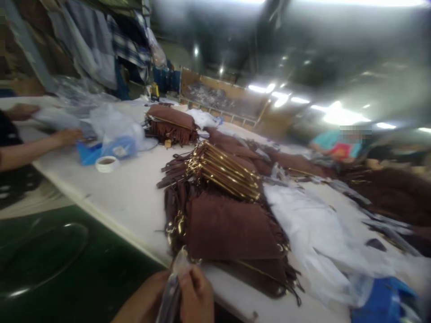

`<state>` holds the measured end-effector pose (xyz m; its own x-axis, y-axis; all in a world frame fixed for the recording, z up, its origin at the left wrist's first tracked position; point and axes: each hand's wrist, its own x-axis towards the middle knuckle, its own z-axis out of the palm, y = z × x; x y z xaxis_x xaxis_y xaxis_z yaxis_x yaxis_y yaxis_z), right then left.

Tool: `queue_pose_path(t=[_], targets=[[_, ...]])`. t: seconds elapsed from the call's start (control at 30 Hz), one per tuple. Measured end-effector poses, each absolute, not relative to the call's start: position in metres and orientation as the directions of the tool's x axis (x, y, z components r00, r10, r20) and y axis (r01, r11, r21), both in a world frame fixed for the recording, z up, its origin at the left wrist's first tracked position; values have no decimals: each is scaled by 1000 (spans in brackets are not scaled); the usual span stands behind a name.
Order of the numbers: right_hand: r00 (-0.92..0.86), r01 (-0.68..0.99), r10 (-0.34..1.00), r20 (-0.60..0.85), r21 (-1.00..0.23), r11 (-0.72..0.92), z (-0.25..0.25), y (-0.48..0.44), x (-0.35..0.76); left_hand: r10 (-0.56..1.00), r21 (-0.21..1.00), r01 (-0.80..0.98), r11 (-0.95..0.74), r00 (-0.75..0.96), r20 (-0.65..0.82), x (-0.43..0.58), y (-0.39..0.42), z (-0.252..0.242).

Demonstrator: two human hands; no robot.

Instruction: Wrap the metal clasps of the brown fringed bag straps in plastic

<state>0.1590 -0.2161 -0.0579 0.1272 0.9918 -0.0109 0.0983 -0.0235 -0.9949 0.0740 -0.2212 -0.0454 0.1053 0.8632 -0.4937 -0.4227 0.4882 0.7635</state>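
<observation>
At the bottom edge of the table, my right hand (pixel 197 291) is closed, thumb and fingers pinching a dark strap in clear plastic (pixel 168 298). A gold clasp shows at the top of this wrapped strap. My left hand (pixel 153 287) is against it from the other side, its fingers mostly hidden behind the plastic. Just beyond my hands lies a stack of brown fringed bags (pixel 232 229) with gold fittings and dark straps. Behind that stack, more brown bags with gold-coloured bars (pixel 229 172) are piled in an overlapping row.
Another brown bag pile (pixel 173 121) stands further back. White sheets (pixel 310 233) and a blue plastic bag (pixel 384 298) lie at right. A tape roll (pixel 107 163) is near clear bags (pixel 116 128). At left, a co-worker's hands (pixel 67 136) handle plastic; another person (pixel 341 146) is at far right.
</observation>
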Motion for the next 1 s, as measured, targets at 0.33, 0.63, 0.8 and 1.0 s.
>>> queue_pose_path(t=[0.33, 0.63, 0.8, 1.0], targets=[[3, -148, 970, -242, -960, -239, -66, -219, 162, 892, 678, -636, 369, 35, -452, 50, -243, -55], [-52, -23, 978, -200, -979, -201, -72, -217, 170, 906, 875, -243, 419, 50, -420, 47, -231, -60], [-82, -3, 978, -194, -981, -195, -77, -214, 175, 888, 812, -365, 455, 122, -443, 46, -226, -49], [-34, -22, 988, -150, -988, -151, -80, -213, 171, 901, 758, -486, 434, 217, -377, 53, -226, -51]])
